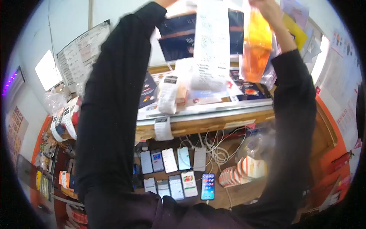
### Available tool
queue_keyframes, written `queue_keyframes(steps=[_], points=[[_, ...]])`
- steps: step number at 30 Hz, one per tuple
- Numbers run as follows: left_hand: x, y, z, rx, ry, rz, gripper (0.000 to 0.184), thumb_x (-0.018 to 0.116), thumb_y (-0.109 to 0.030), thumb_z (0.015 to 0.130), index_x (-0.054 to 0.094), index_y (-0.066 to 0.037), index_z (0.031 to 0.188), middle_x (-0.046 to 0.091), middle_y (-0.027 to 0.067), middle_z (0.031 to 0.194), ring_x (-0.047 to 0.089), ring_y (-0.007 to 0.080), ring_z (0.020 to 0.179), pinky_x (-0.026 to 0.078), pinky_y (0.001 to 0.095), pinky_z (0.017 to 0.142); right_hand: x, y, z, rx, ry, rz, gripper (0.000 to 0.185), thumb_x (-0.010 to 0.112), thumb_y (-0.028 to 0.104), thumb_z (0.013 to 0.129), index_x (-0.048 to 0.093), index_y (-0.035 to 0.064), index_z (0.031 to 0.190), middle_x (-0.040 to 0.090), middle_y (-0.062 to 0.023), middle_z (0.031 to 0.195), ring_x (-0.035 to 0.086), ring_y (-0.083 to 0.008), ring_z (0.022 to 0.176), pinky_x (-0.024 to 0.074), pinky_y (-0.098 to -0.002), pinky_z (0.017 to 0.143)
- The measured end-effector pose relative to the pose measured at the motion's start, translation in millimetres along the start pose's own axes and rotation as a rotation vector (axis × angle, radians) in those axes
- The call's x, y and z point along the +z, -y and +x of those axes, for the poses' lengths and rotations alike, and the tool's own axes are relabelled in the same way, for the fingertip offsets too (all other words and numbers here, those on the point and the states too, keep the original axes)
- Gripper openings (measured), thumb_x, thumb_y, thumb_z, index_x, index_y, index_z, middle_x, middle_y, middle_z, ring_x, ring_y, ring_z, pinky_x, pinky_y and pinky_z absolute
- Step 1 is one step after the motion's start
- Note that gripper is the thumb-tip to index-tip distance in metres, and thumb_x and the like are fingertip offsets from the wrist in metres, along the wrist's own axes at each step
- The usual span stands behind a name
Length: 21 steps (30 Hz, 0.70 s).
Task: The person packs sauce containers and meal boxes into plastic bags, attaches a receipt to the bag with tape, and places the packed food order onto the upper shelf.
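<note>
Both arms, in black sleeves, are raised to the top of the head view. Of my left hand (166, 2) only a sliver near the wrist shows; its fingers lie outside the frame. My right hand (268, 13) is closed at the top of an orange item in clear plastic (257, 57), which hangs below it. Between the arms hangs a long printed paper receipt (212, 45); its upper end is washed out, so what holds it is hidden. Behind it, a curled receipt (167, 93) lies on the raised shelf (236, 108).
Several phones (176, 187) lie in two rows on the lower desk (244, 191). White cables (217, 150) tangle beneath the shelf edge, beside a stack of orange-and-white boxes (248, 170). More receipts (68, 122) hang at the left; a whiteboard (84, 53) is on the wall.
</note>
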State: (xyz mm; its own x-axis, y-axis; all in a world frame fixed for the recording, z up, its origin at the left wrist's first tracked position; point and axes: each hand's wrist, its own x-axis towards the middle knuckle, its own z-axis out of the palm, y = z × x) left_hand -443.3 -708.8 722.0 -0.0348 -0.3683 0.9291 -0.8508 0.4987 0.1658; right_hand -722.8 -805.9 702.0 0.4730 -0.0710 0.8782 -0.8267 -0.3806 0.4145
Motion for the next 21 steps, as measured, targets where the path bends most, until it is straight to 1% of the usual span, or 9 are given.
queue_keyframes(steps=[1,2,7,9,12,13,14,18,21], points=[[29.8,7.9,2.5,-0.012,0.022,-0.018,0.026,0.047,-0.025,0.081,0.061,-0.003,0.083,0.060,0.0188,0.081,0.058,0.0299,0.076,0.044,0.0400,0.069,-7.9,1.2,-22.2,0.200,-0.110,0.556,0.029,0.051,0.028,0.075,0.064,0.0040,0.083,0.063,-0.0127,0.081,0.059,-0.0266,0.079,0.0439,-0.0341,0.071],[57.6,15.7,2.6,-0.024,0.045,-0.027,0.026,0.047,-0.025,0.081,0.061,-0.003,0.082,0.060,0.0188,0.079,0.058,0.0305,0.076,0.044,0.0403,0.069,-10.4,10.4,-38.0,0.279,-0.039,0.673,0.028,0.053,0.028,0.074,0.065,0.0049,0.084,0.063,-0.0134,0.082,0.059,-0.0266,0.081,0.0441,-0.0332,0.073],[187.8,82.5,3.1,-0.044,0.108,-0.058,0.025,0.048,-0.026,0.077,0.062,-0.005,0.077,0.060,0.0186,0.073,0.058,0.0326,0.073,0.044,0.0417,0.067,88.8,10.1,-100.5,0.514,0.003,0.611,0.019,0.051,0.020,0.073,0.067,0.0095,0.077,0.063,-0.0132,0.081,0.059,-0.0301,0.081,0.0457,-0.0378,0.072],[226.6,108.1,-15.3,0.019,0.087,-0.051,0.022,0.048,-0.023,0.076,0.063,-0.006,0.074,0.060,0.0177,0.071,0.059,0.0322,0.070,0.045,0.0417,0.065,109.0,21.3,-112.3,0.729,0.070,0.696,0.020,0.050,0.020,0.073,0.067,0.0092,0.077,0.062,-0.0147,0.081,0.059,-0.0305,0.080,0.0448,-0.0387,0.073],[276.5,142.0,-48.0,0.182,0.006,-0.045,0.020,0.048,-0.019,0.075,0.063,-0.008,0.070,0.059,0.0162,0.068,0.060,0.0316,0.066,0.046,0.0417,0.062,168.7,21.5,-133.3,0.763,0.011,0.749,0.021,0.049,0.020,0.073,0.067,0.0087,0.077,0.062,-0.0161,0.081,0.059,-0.0312,0.080,0.0437,-0.0389,0.074],[292.7,147.2,-56.2,0.037,-0.052,-0.178,0.019,0.047,-0.017,0.075,0.063,-0.008,0.071,0.060,0.0165,0.068,0.060,0.0324,0.067,0.047,0.0422,0.063,185.3,14.3,-139.7,0.773,0.023,0.748,0.021,0.049,0.020,0.073,0.067,0.0087,0.077,0.062,-0.0161,0.081,0.059,-0.0312,0.080,0.0437,-0.0389,0.074],[301.3,152.7,-56.0,0.255,-0.041,-0.082,0.020,0.044,-0.012,0.075,0.064,-0.007,0.073,0.060,0.0178,0.070,0.060,0.0335,0.070,0.047,0.0414,0.065,203.2,7.0,-143.2,0.707,-0.002,0.707,0.022,0.049,0.020,0.073,0.067,0.0082,0.076,0.061,-0.0164,0.080,0.059,-0.0310,0.080,0.0434,-0.0388,0.074],[305.8,140.6,-75.6,0.190,0.260,0.206,0.020,0.046,-0.012,0.072,0.065,-0.007,0.074,0.060,0.0182,0.071,0.061,0.0323,0.071,0.048,0.0391,0.065,206.3,9.1,-147.0,0.718,0.067,0.780,0.024,0.048,0.021,0.074,0.065,0.0045,0.075,0.061,-0.0177,0.080,0.058,-0.0306,0.079,0.0433,-0.0383,0.071],[311.8,147.4,-97.3,-0.101,0.377,0.456,0.017,0.052,-0.017,0.068,0.065,-0.007,0.071,0.061,0.0154,0.069,0.061,0.0320,0.068,0.049,0.0395,0.062,218.5,8.9,-150.1,0.654,0.050,0.785,0.024,0.048,0.022,0.075,0.064,0.0051,0.075,0.061,-0.0177,0.080,0.058,-0.0315,0.078,0.0431,-0.0402,0.070]])
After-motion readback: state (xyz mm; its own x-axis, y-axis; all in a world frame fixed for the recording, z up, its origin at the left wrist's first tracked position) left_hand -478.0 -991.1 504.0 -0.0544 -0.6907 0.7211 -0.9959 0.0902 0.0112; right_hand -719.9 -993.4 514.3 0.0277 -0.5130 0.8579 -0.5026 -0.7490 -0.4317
